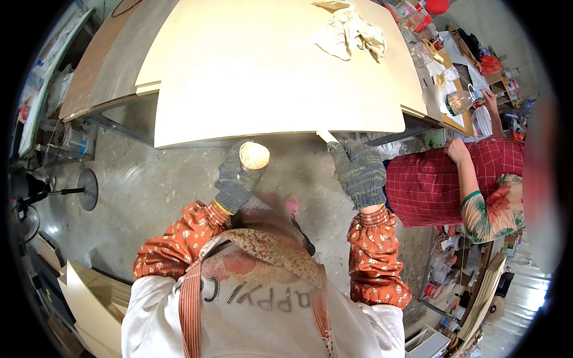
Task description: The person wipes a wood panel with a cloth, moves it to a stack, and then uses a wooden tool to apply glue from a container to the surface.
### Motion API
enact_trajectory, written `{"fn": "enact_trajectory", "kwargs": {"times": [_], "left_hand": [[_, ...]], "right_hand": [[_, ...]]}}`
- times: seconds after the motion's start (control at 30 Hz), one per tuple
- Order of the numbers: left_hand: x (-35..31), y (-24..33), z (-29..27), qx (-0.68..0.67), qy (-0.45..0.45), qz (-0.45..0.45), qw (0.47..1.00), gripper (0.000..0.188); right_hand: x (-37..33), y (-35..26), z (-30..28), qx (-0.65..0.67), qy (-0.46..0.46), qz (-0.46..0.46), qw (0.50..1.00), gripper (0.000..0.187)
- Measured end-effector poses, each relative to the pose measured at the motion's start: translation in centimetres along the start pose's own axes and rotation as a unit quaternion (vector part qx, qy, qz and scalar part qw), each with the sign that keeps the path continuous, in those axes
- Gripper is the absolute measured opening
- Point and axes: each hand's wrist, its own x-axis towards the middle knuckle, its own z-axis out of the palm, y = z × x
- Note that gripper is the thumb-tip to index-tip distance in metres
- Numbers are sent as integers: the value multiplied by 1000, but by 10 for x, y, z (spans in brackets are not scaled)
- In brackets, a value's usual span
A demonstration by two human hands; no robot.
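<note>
My left hand (237, 182), in a dark grey knitted glove, is closed around a round thing with a rough, cream-coloured top (255, 156). Whether that is a lump or a filled cup, I cannot tell. My right hand (360, 173), gloved likewise, is at the near edge of a large cream board (268, 71). A narrow pale piece (326, 136) sticks out from its fingers and meets the board's edge. The glove hides most of this piece. Both hands are just short of the board, left one lower and apart from it.
A crumpled cream cloth (352, 33) lies on the board's far right. To the right, a person in a red checked apron (430, 179) handles a clear plastic jug (459, 102) by a cluttered table. A round-based stand (88, 189) is at left; leaning boards (89, 298) are behind it.
</note>
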Motion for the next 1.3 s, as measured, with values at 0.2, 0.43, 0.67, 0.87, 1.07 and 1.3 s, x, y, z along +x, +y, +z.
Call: {"fn": "enact_trajectory", "kwargs": {"times": [0.2,0.43,0.67,0.87,1.07,1.3], "left_hand": [[1,-6,-3,-14,1,3,1000,54],[-2,-5,-3,40,-32,34,998,53],[-3,-7,-5,53,-58,27,997,54],[-1,27,-4,70,-119,155,978,55],[11,62,3,-94,-188,89,974,52],[15,90,32,-119,-244,97,957,53]], "right_hand": [[5,11,-27,118,7,90,989,21],[-15,-15,11,26,-158,67,985,41],[-28,-13,16,345,-5,161,925,40],[-33,-4,38,260,116,134,949,19],[-21,-5,-29,559,48,276,780,14],[-24,16,-62,619,-26,338,708,22]]}}
